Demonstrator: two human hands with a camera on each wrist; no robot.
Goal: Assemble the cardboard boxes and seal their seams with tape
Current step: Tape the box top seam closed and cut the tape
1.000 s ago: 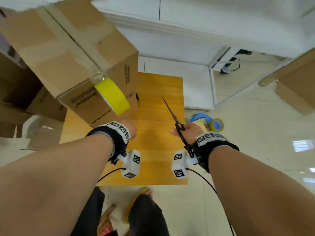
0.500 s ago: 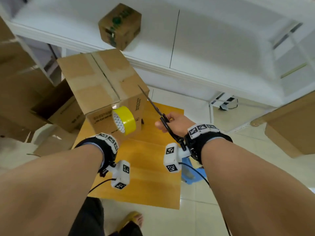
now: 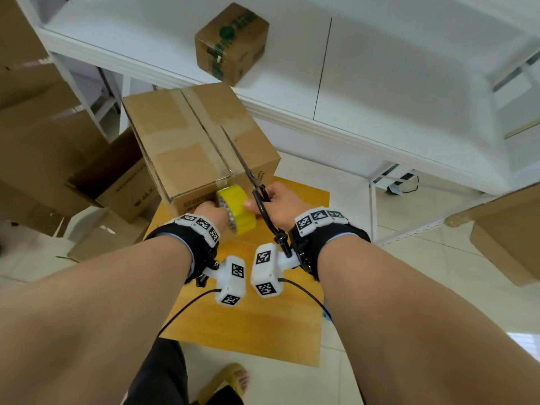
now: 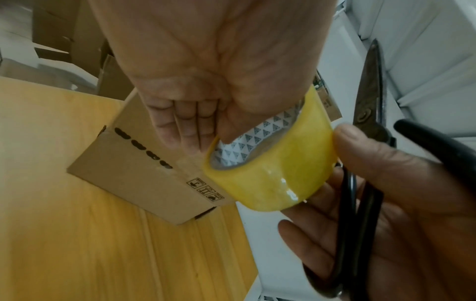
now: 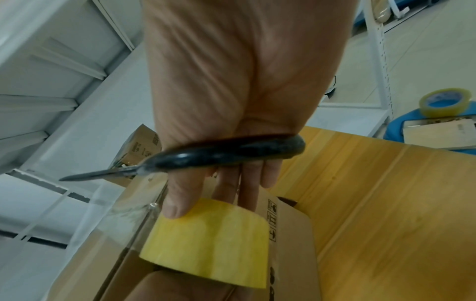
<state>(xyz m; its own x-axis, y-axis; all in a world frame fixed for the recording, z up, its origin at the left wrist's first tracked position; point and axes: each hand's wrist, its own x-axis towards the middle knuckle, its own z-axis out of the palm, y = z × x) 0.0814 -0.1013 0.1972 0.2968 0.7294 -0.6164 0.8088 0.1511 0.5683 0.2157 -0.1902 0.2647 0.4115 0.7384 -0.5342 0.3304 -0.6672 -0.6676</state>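
Yellow tape roll point(image 3: 237, 209) in the head view now sits against the cardboard box point(image 3: 201, 141) front edge on the wooden table point(image 3: 263, 325), where a second ago it hung apart, with the scissors point(image 3: 251, 176) brought in. From the left wrist, the left hand point(image 4: 206, 81) has its thumb hooked into the core. From the right wrist, the right hand point(image 5: 231, 101) pinches the roll, scissors looped on, so cutting looks next.

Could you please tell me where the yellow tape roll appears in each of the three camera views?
Head: yellow tape roll at centre, between both hands.
Left wrist: right of centre, below the left hand's palm.
Right wrist: bottom centre, under the fingertips.
Shared landmark: the cardboard box directly behind the roll.
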